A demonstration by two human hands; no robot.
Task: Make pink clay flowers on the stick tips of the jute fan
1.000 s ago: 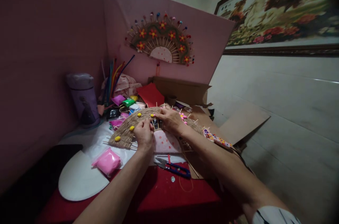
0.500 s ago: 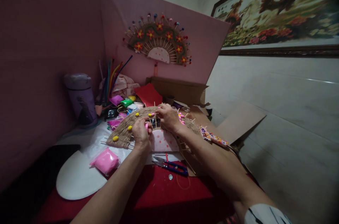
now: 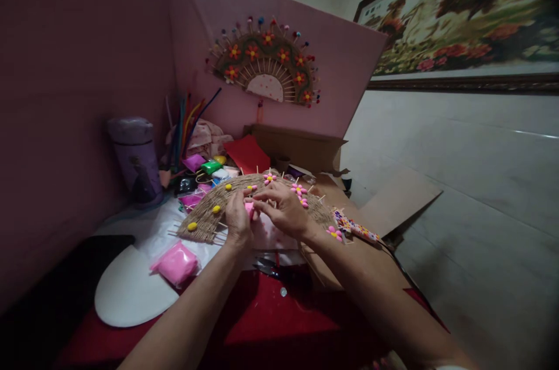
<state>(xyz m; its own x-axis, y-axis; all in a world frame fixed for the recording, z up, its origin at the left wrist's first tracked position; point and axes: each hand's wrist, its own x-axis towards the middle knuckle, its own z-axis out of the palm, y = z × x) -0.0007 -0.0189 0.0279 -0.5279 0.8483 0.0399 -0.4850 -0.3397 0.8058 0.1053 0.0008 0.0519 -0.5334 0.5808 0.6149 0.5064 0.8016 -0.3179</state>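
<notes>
A fan-shaped piece wound with brown twine [image 3: 205,221] lies in front of me, thin sticks poking out along its edges. Yellow clay ovals [image 3: 192,226] dot its left half, and pink flowers with yellow centres [image 3: 299,189] sit on the right half. My left hand [image 3: 238,221] is closed around a lump of pink clay [image 3: 249,209] over the middle of the fan. The fingertips of my right hand [image 3: 286,210] are pinched against that same lump. Below the hands, scissors [image 3: 267,268] lie partly in shadow.
A pink clay bag [image 3: 175,264] and a white rounded board [image 3: 131,294] lie at left. Behind them stand a purple bottle [image 3: 135,160] and coloured pipe cleaners [image 3: 187,125]. Cardboard [image 3: 397,192] leans at right. A finished fan [image 3: 266,61] hangs on the pink panel.
My right hand has moved from the fan's upper band down to the pink clay in my left hand. A pink petal shows beside one yellow oval in both frames. The view has shifted slightly.
</notes>
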